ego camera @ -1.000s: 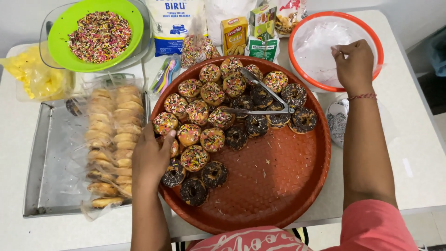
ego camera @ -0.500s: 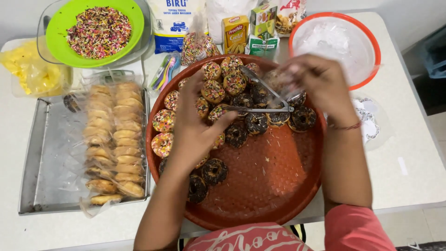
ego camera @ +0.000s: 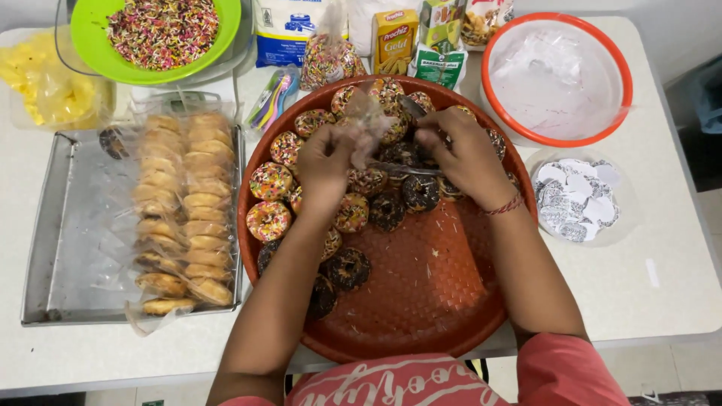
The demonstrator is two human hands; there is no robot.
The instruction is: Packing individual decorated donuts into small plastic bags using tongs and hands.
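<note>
Both hands meet over the far half of a round orange-brown tray (ego camera: 429, 301) that carries several small doughnuts (ego camera: 269, 180), some with coloured sprinkles, some dark chocolate (ego camera: 347, 268). My left hand (ego camera: 325, 159) and my right hand (ego camera: 460, 149) pinch a small clear plastic bag (ego camera: 368, 124) between them, holding it up above the doughnuts. Metal tongs (ego camera: 406, 170) lie across the doughnuts just under my right hand.
A metal baking tray (ego camera: 68, 248) at left holds bagged plain doughnuts (ego camera: 177, 203). Behind are a green bowl of sprinkles (ego camera: 162, 34), yellow bags, food packets and an orange-rimmed basin (ego camera: 556, 75) of clear bags. Round paper labels (ego camera: 575, 199) lie at right.
My right hand came back from the orange-rimmed basin to the middle of the tray with a clear bag. My left hand rose from the doughnuts at the tray's left to grip it too.
</note>
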